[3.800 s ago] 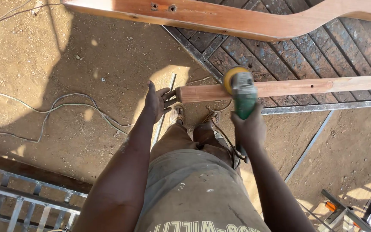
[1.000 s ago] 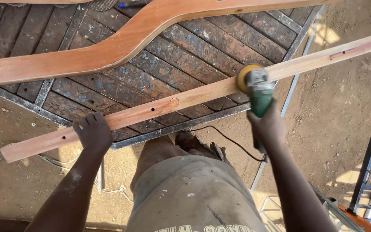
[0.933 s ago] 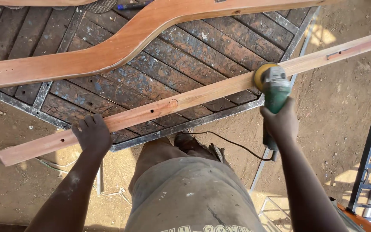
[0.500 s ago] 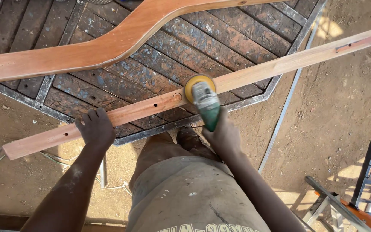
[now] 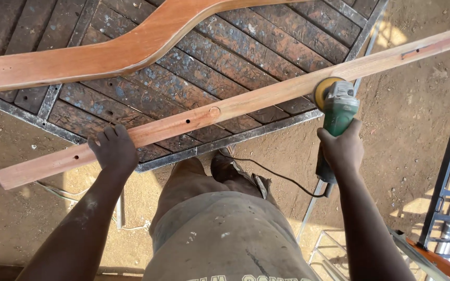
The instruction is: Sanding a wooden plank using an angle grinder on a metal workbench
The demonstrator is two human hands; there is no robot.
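Wooden rail [image 5: 246, 104] — left hand [image 5: 114, 151] pressing, grinder [image 5: 337, 106] right

Left hand [image 5: 114, 150] rests palm-down on a long wooden rail [image 5: 246, 101], near its left end. The rail lies diagonally across a slatted metal frame [image 5: 266, 57] on the dirt ground [image 5: 412, 119]. Right hand [image 5: 342, 148] is closed around the body of a green grinder [image 5: 337, 112]; its yellow disc [image 5: 323, 89] touches the rail's near edge. A black cord [image 5: 277, 174] trails from the grinder. A curved board [image 5: 126, 52] lies on the frame beyond the rail.
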